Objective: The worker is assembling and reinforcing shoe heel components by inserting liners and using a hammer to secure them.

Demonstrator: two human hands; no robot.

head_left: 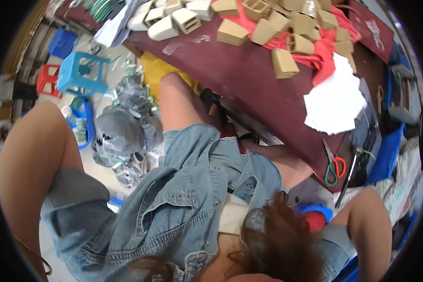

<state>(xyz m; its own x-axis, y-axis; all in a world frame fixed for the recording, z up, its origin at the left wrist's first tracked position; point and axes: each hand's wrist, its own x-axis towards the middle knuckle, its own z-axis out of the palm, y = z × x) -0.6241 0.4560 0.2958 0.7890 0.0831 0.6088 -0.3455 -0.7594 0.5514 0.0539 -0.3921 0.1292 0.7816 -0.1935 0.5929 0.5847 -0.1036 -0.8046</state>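
Note:
Neither of my hands is in view. My left arm is bent, its elbow raised at the left, with a thin bracelet showing at the lower left rim. My right arm is also bent, at the lower right. On the dark red tabletop, scissors with one green and one orange handle loop lie near the right corner. Beyond them is a stack of white paper sheets. Several tan hollow blocks rest at the far side, some on red cloth; white hollow blocks lie left of them.
Below the table's left edge hangs yellow material. Grey plastic bags sit on the floor beside my legs. Farther left stand a light blue stool, a red stool and a blue bin. A blue sheet is at the right.

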